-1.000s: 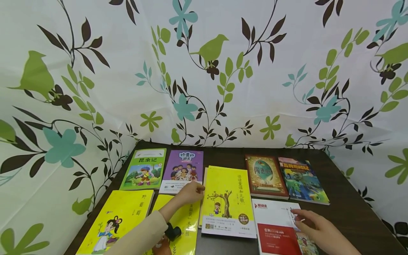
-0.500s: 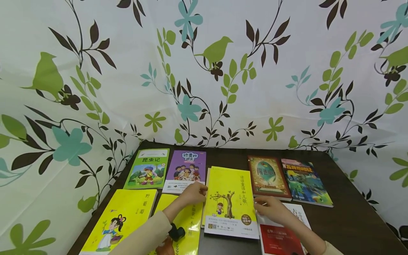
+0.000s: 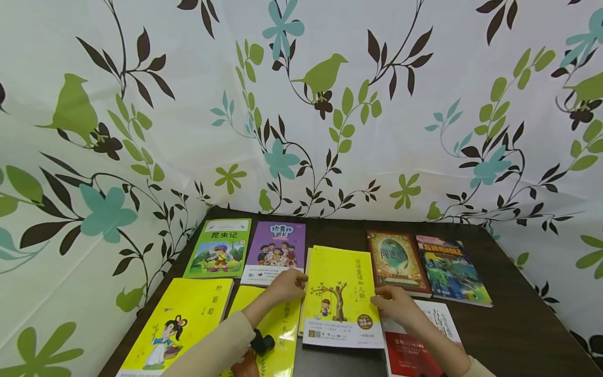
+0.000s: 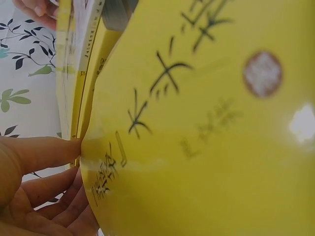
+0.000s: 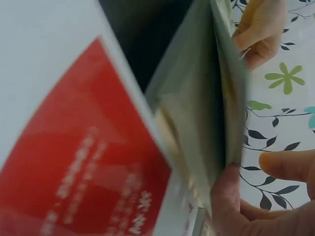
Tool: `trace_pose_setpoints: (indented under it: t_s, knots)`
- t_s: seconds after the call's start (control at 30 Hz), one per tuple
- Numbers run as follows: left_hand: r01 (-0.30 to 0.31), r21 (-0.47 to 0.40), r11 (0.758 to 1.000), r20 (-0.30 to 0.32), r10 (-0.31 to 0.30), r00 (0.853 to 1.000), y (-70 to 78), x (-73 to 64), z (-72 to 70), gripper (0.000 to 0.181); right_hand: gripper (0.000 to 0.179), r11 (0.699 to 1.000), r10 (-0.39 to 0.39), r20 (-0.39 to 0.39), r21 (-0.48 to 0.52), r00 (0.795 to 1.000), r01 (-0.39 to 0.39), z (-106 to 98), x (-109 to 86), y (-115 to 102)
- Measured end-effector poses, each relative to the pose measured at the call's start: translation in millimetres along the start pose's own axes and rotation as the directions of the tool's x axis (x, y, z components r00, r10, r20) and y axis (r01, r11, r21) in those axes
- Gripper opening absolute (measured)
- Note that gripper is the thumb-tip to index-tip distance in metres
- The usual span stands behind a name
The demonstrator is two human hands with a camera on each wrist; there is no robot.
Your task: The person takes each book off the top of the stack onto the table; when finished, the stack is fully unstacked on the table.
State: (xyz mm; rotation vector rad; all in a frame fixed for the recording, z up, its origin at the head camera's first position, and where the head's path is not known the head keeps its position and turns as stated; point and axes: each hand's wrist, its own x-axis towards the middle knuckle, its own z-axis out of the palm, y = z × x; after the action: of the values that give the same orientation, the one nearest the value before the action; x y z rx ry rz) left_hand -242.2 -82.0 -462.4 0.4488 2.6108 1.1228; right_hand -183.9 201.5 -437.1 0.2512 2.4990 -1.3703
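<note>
The left hand (image 3: 289, 285) pinches the left edge of a yellow children's book (image 3: 346, 272) with a swing-and-tree cover; in the left wrist view its thumb (image 4: 49, 150) and fingers meet at that edge. More yellow book edges show just under this cover. At the book's right edge is the right hand (image 3: 395, 303). In the right wrist view a fingertip (image 5: 227, 184) touches the book's edge, while the thumb (image 5: 285, 164) stands apart from it. Below the right forearm lies a white and red book (image 3: 405, 348). The left forearm crosses another yellow book (image 3: 280, 361).
A yellow book with a girl (image 3: 165, 335) lies at the front left. Behind are a green book (image 3: 221, 251) and a purple book (image 3: 275, 248). Back right, a brown book (image 3: 398, 262) lies beside a blue-green book (image 3: 452, 272) on the dark table (image 3: 513, 293).
The right hand has moved left from the white and red book to the yellow book's right edge. The left hand keeps its place at the left edge. The head view has shifted slightly.
</note>
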Motion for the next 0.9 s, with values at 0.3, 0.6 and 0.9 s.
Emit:
trace_pose_setpoints:
  t_s: [0.3,0.6,0.9]
  knots:
    - [-0.051,0.010,0.999,0.002,0.051,0.999,-4.2,1.9,-1.4,0.044,0.044,0.988,-0.039,0.010,0.153,0.999,0.037,-1,7.5,-8]
    - [-0.029,-0.006,1.000,0.012,0.029,1.000,-3.7,1.6,-1.4,0.046,0.035,0.991,-0.088,-0.041,0.098,0.995,0.091,-4,7.1,-2]
    - [-0.043,-0.015,0.999,0.009,0.043,0.999,-1.2,-2.6,-1.8,0.043,0.037,0.997,-0.057,-0.128,0.046,0.990,0.063,-17,0.9,3]
